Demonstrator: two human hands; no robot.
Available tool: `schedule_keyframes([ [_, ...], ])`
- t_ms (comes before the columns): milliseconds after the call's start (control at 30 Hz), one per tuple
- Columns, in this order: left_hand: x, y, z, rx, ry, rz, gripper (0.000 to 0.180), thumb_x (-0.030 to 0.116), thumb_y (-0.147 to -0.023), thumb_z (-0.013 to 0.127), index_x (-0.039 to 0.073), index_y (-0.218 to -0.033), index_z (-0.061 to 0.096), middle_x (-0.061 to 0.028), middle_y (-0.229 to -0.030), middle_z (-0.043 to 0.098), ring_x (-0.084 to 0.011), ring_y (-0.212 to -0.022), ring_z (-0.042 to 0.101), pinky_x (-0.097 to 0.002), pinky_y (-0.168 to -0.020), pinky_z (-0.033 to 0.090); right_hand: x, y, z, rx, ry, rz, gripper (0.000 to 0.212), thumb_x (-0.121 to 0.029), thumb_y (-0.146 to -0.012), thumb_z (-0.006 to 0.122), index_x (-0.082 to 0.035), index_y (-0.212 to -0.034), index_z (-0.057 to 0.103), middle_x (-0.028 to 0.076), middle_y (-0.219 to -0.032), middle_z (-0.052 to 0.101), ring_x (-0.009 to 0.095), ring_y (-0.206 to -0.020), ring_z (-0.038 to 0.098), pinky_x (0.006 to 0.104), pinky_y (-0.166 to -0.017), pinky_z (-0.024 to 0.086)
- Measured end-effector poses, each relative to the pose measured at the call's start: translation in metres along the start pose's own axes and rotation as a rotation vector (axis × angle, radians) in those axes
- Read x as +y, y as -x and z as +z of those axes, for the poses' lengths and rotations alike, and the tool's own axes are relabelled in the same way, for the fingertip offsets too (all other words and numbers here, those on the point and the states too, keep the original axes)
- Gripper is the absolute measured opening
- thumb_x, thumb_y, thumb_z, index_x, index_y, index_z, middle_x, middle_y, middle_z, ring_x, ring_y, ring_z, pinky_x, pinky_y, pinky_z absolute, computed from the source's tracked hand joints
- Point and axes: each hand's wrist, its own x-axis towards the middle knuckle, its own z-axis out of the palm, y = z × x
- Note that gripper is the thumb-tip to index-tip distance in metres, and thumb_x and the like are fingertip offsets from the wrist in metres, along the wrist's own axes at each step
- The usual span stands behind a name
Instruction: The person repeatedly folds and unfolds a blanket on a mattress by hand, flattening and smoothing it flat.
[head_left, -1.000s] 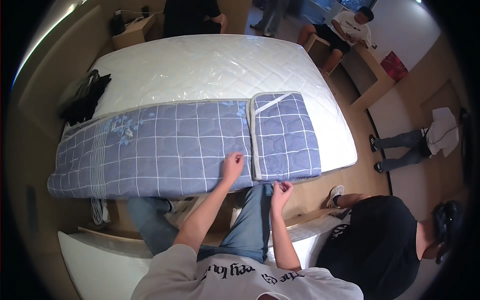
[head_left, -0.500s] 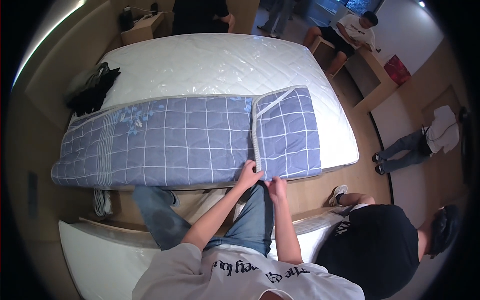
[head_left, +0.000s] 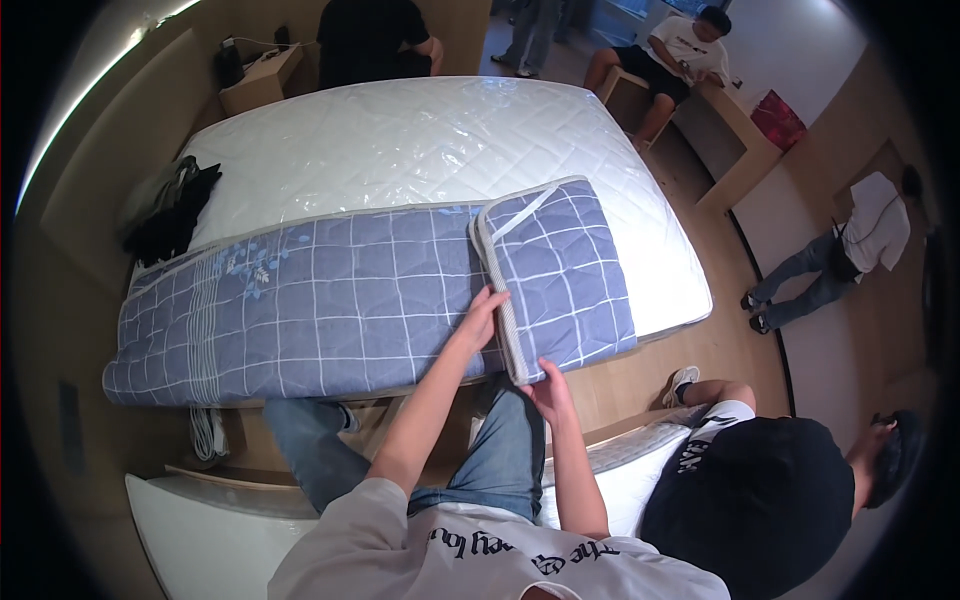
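A blue-grey checked quilted mattress pad [head_left: 340,290] lies folded along the near side of a white mattress [head_left: 350,140]. Its right end is doubled back to the left as a flap with a pale bound edge and a white corner strap. My left hand [head_left: 484,316] is closed on the flap's bound edge, about midway along it. At the flap's near corner, my right hand [head_left: 549,391] pinches the pad from below, thumb on top. Several pale bands run across the pad's left part.
Black clothing [head_left: 175,215] lies at the mattress's left end. A white cord bundle [head_left: 208,432] hangs at the near left. Behind my legs stands a second white mattress [head_left: 215,530], with a person in black [head_left: 745,500] seated at right. Other people sit or stand beyond the bed.
My left hand has moved up along the flap's bound edge. The flap's near corner has come toward me with my right hand, and the flap now slants more. The view has shifted slightly.
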Motion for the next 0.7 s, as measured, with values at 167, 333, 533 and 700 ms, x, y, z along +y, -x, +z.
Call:
schedule_keyframes([
  [167, 0.022, -0.041, -0.053, 0.520, -0.577, -0.170, 0.046, 0.028, -0.073, 0.068, -0.003, -0.103, 0.053, -0.0143, -0.086, 0.059, -0.0219, -0.083, 0.058, -0.0368, -0.068, 0.046, 0.034, -0.004, 0.019, 0.247, 0.271, 0.064, 0.035, -0.018, -0.081, 0.058, -0.003, -0.109, 0.045, 0.010, -0.098, 0.056, 0.022, -0.084, 0.058, 0.0356, -0.065, 0.051],
  [333, 0.044, -0.077, -0.023, 0.441, -0.849, 0.030, 0.040, 0.024, -0.079, 0.060, -0.001, -0.109, 0.050, -0.0130, -0.095, 0.059, -0.0202, -0.088, 0.054, -0.0317, -0.075, 0.043, 0.031, -0.004, 0.025, 0.250, 0.285, 0.019, 0.032, -0.015, -0.082, 0.056, -0.002, -0.109, 0.045, 0.009, -0.094, 0.057, 0.020, -0.079, 0.059, 0.0325, -0.062, 0.051],
  [533, 0.053, -0.066, 0.002, 0.418, -0.952, 0.479, 0.033, 0.017, -0.084, 0.051, -0.001, -0.111, 0.046, -0.0178, -0.097, 0.058, -0.0257, -0.088, 0.056, -0.0342, -0.079, 0.042, 0.037, 0.006, 0.045, 0.160, 0.192, -0.046, 0.031, -0.014, -0.083, 0.055, 0.006, -0.105, 0.044, 0.013, -0.092, 0.056, 0.021, -0.075, 0.060, 0.0320, -0.062, 0.053],
  [700, 0.069, -0.041, -0.132, 0.608, -0.983, 0.143, 0.041, 0.026, -0.082, 0.056, 0.005, -0.116, 0.044, -0.0098, -0.089, 0.058, -0.0189, -0.079, 0.055, -0.0302, -0.072, 0.044, 0.083, -0.008, 0.056, 0.020, 0.248, 0.210, 0.045, -0.022, -0.083, 0.059, 0.004, -0.113, 0.039, 0.014, -0.103, 0.054, 0.024, -0.086, 0.059, 0.0359, -0.073, 0.051],
])
